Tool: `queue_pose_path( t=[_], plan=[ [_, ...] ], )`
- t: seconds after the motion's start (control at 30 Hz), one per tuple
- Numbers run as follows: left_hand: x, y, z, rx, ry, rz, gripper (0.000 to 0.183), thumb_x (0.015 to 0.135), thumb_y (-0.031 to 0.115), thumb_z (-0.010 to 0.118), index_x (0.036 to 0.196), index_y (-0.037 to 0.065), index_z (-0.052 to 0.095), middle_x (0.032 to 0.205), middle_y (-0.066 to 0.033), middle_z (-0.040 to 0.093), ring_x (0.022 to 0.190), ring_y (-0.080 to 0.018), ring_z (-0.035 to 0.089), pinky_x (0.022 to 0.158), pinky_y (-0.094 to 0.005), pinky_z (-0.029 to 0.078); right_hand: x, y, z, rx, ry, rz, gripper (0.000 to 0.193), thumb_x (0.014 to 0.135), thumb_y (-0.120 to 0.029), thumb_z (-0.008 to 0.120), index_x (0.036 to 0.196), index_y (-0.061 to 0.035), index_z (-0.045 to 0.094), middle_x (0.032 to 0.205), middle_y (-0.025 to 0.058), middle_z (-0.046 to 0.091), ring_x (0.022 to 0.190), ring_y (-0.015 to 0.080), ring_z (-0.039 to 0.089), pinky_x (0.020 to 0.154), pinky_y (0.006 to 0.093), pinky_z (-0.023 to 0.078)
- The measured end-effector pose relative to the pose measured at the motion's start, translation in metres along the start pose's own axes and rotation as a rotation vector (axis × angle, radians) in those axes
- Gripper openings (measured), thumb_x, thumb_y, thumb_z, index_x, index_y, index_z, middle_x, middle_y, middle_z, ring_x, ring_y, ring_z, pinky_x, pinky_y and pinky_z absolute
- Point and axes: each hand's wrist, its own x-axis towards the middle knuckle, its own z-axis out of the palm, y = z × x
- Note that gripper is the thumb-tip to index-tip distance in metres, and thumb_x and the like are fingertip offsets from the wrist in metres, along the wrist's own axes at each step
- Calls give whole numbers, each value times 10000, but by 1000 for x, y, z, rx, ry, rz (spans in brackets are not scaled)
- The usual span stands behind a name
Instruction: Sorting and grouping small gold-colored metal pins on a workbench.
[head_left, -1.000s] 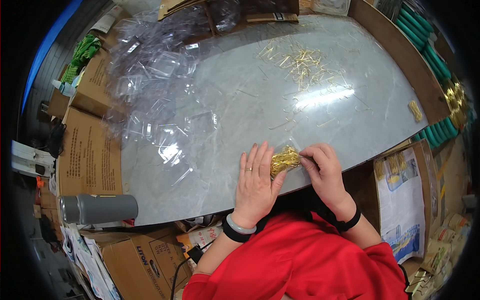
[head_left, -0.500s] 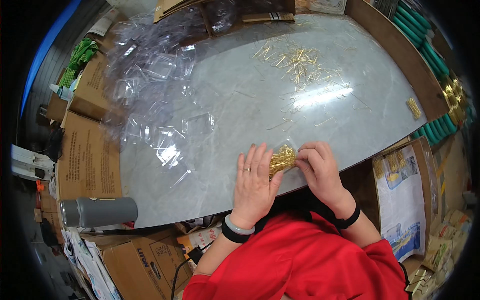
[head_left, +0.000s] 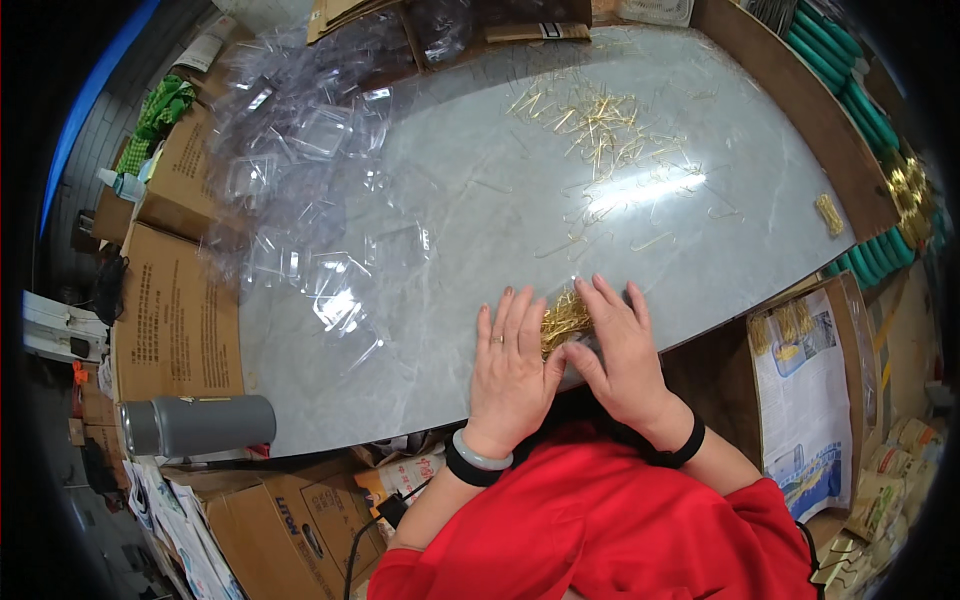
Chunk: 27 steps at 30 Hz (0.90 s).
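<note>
A bundle of gold wire hooks lies near the front edge of the grey tabletop, between my two hands. My left hand rests flat along its left side, fingers stretched out, with a ring on one finger. On the other side my right hand has its fingers extended over the bundle's right edge, and its thumb reaches toward my left thumb. Both hands touch or nearly touch the bundle; neither is closed around it. Part of it is hidden under the fingers. Farther back, loose gold hooks lie scattered.
Clear plastic boxes are heaped at the left. A grey bottle lies at the front left corner. Another small bundle of hooks sits by the right edge. Cardboard boxes border the left, and a raised brown board the right.
My right hand has opened from a pinch at the bundle's right edge and now lies with fingers stretched along it. My left hand stays almost in place.
</note>
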Motion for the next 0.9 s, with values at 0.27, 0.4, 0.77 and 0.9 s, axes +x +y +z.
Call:
queue_pose_path(
  t=[0.27,0.4,0.77,0.9],
  plan=[
    [1,2,0,-33,22,-7,522,1006,236,604,1444,28,411,1539,-198,403,1439,-395,393,1205,-586,251,0,16,7,203,-30,88,525,977,-138,617,1461,6,471,1386,214,596,1365,397,504,1165,584,294],
    [1,2,-1,-20,25,-1,492,999,215,600,1424,33,432,1551,-199,394,1441,-396,389,1203,-588,252,1,2,-1,73,-80,7,561,962,-175,651,1466,-5,471,1428,214,562,1373,412,491,1173,577,286],
    [1,2,-5,22,-17,28,535,1009,248,598,1475,50,424,1557,-163,420,1433,-399,393,1202,-582,248,15,15,14,76,48,-27,334,929,-177,698,1214,-27,611,1317,173,619,1260,415,554,1108,539,370],
    [2,2,-5,-10,-8,35,592,1013,252,598,1522,43,378,1562,-156,425,1438,-396,391,1208,-574,241,12,13,10,98,44,-3,289,953,-102,640,1232,-38,595,1294,176,628,1242,391,572,1085,521,402]
  ],
)
